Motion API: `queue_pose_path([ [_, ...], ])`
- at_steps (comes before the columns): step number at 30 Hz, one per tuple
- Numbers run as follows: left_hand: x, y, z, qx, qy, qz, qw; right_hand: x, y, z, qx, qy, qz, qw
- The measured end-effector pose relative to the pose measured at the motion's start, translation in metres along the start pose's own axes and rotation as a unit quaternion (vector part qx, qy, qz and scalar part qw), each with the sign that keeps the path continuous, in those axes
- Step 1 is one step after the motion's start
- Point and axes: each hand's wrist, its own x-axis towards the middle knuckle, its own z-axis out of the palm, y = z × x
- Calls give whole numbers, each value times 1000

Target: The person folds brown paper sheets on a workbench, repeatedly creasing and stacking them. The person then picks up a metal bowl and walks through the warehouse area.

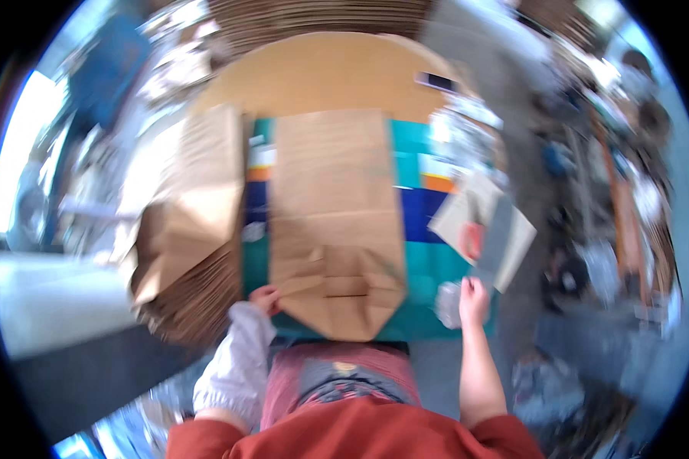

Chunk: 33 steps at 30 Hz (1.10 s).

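A brown paper bag [333, 183] lies flat in front of me, its folded bottom flap spread toward me. At its near left corner, my left hand [266, 300] has its fingers closed on the paper edge. On the right, my right hand [473, 302] is closed around the near end of a long flat grey strip [497, 229], whose exact kind is blurred. Beneath the strip is a pale square sheet [519, 239] with a red-handled tool [472, 240] on it. A clear, roundish plastic-looking thing [448, 306] sits right beside my right hand.
A thick stack of brown paper bags [199, 229] stands left of the flat bag. Under the work lies a teal and blue printed sheet [425, 268] on a round-ended tan table [321, 69]. A phone [436, 81] and crumpled clear plastic [463, 138] are at the far right.
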Motion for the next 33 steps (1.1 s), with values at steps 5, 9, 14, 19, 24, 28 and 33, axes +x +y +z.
queue_pose_path([
  [5,-37,57,29,-11,-75,-28,997,-64,-34,33,379,-347,353,782],
  [9,-62,52,18,39,-116,41,992,-63,-51,62,505,-336,318,729],
  [14,-142,107,20,554,20,188,810,-33,-112,43,307,-243,58,919],
  [19,-186,243,-98,363,296,569,676,-12,-306,-13,-35,-235,-298,925],
  [24,-115,251,-234,633,355,264,635,-101,-490,-10,-178,-225,-561,777],
  [28,-99,211,-254,673,150,78,720,-165,-575,75,-271,-150,-636,707],
  [33,-106,167,-240,642,196,134,729,-241,-655,194,-447,-274,-643,559],
])
